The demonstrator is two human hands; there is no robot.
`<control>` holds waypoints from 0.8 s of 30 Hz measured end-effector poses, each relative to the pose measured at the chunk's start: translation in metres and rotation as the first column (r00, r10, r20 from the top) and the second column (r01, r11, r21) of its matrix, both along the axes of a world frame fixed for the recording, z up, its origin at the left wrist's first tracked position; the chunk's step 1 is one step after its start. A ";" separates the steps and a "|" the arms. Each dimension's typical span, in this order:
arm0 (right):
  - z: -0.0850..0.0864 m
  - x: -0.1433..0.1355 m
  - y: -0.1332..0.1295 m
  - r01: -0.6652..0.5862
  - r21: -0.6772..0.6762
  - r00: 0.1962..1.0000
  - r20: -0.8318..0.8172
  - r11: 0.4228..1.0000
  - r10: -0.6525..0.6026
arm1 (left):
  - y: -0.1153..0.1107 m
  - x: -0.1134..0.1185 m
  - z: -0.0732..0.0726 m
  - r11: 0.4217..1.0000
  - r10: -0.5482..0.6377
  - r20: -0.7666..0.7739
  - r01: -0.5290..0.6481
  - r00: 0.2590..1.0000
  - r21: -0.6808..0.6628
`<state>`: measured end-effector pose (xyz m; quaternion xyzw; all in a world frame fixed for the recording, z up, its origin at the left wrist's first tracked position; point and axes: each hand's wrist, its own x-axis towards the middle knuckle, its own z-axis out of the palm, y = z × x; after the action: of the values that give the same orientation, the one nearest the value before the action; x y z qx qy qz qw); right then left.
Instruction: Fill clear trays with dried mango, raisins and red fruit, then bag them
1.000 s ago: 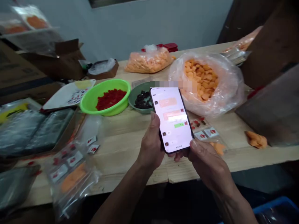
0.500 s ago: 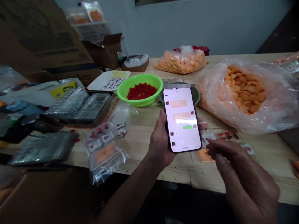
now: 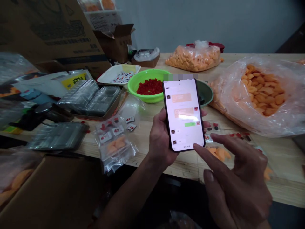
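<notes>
My left hand (image 3: 159, 136) is wrapped round a smartphone (image 3: 184, 116) and holds it upright over the table. Its lit screen shows a chat with message bubbles. My right hand (image 3: 238, 171) holds nothing; its fingers are apart and the index fingertip is at the lower edge of the screen. Whether it touches the glass I cannot tell. Behind the right hand lie clear packets with orange pieces (image 3: 220, 153) and small red and dark bits. To the left of the phone rests a clear packet (image 3: 116, 141) with orange pieces and printed sachets.
A green basin (image 3: 134, 79) of red pieces stands behind the phone, beside a dark green bowl (image 3: 208, 92). Large bags of orange pieces (image 3: 264, 90) are at right and back (image 3: 194, 58). Left are a white tray (image 3: 105, 78), plastic trays (image 3: 58, 136) and a cardboard box (image 3: 59, 190).
My right hand has moved left to the phone's lower edge, with its index finger now stretched out. The camera view has shifted slightly left and down. The left hand still holds the phone.
</notes>
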<state>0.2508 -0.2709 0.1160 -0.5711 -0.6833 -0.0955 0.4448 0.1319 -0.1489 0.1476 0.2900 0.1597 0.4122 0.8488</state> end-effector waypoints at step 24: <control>0.012 0.010 -0.011 0.047 -0.090 0.993 -0.103 0.995 -0.056 | -0.020 -0.025 0.023 0.999 0.044 -0.028 -0.044 0.999 -0.002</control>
<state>0.2610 -0.2817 0.1276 -0.6115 -0.6476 -0.0468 0.4522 0.1071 -0.1690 0.1705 0.2911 0.1786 0.4265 0.8375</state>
